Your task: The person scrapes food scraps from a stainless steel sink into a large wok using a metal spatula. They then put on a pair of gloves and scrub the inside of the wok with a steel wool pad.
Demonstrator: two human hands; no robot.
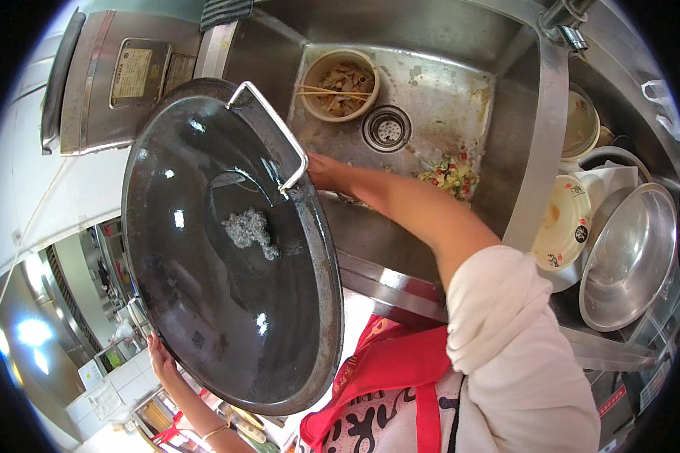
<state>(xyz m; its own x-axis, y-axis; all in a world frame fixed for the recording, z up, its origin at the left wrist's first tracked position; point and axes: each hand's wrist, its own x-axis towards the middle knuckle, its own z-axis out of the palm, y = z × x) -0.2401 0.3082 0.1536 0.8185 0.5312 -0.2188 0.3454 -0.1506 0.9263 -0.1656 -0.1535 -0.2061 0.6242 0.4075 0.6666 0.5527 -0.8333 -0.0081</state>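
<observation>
A large dark wok (pixel 249 317) is held tilted above the left side of the sink. Its metal loop handle (pixel 280 130) stands at the upper right rim. A shiny grey clump (pixel 248 231) lies inside; whether it is steel wool or foam cannot be told. My right hand (pixel 322 171) is at the rim beside the handle, its fingers hidden behind the wok. At the lower left, my left hand (pixel 162 357) holds the outer rim, with its fingers partly hidden.
The steel sink (pixel 430 85) holds a bowl (pixel 375 93) of food scraps with chopsticks, a drain (pixel 386 129) and loose scraps (pixel 452 176). At right are stacked bowls (pixel 564 221), a steel basin (pixel 629 257) and a tap (pixel 573 38). A steel appliance (pixel 99 73) stands upper left.
</observation>
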